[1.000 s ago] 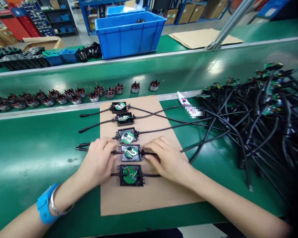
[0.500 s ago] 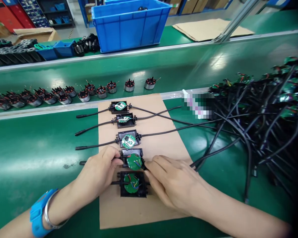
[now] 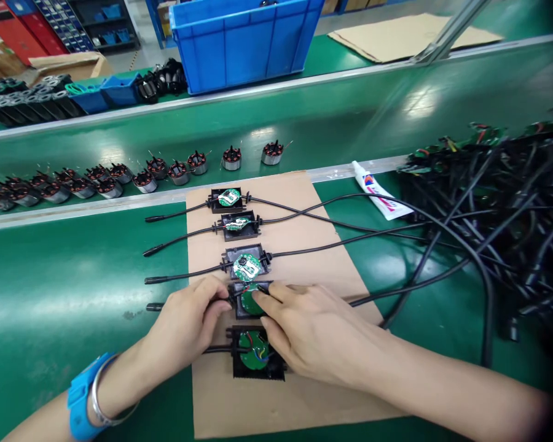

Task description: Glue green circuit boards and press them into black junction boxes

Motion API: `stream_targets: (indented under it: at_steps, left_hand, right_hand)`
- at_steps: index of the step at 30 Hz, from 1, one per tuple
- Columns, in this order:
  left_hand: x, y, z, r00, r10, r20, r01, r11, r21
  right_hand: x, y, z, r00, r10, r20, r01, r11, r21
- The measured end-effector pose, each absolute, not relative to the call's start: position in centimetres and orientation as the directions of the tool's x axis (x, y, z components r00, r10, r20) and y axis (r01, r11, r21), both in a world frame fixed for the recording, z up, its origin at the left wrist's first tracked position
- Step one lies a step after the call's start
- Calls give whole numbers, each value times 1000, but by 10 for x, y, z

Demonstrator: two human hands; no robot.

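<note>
My left hand (image 3: 196,313) pinches a black cable at the left end of the fourth black plastic case (image 3: 240,314) from the back. My right hand (image 3: 311,328) reaches over that case from the right, fingertips on its green circuit board (image 3: 249,301), hiding the case's right side. Nearest me lies another open case (image 3: 258,371) with a round green board (image 3: 253,355) and coloured wires. Farther back, three more cases hold boards with white patches: one case (image 3: 270,270), a second case (image 3: 240,236) and the farthest case (image 3: 233,209). Black cables leave both sides.
Cardboard (image 3: 239,408) lies under the cases on the green bench. At right are a white tube (image 3: 380,193) and a tangled heap of cabled boards (image 3: 488,184). Several motor stators (image 3: 271,153) line the back ledge. Behind stands a blue bin (image 3: 249,49).
My right hand has shifted from the case's right end onto its circuit board. My left hand stays at the left cable. The view has shifted slightly.
</note>
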State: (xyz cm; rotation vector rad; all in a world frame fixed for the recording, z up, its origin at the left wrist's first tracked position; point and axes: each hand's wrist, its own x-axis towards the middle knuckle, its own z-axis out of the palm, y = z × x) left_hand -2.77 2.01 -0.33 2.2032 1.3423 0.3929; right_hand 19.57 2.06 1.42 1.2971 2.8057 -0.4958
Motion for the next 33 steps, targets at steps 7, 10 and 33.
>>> stream_targets:
  at_steps: [7,10,33]
  left_hand:
    - [-29,24,-4,479,874,84,715,-444,540]
    - [-26,18,-8,526,829,191,722,-554,415]
    - [-6,-5,-3,714,692,104,694,-720,30]
  right_hand:
    - [194,17,4,-648,754,-104,745,601,-289]
    - [195,17,3,-643,761,-90,744,593,-308]
    - [209,23,21,-626,749,-216,737,478,-478]
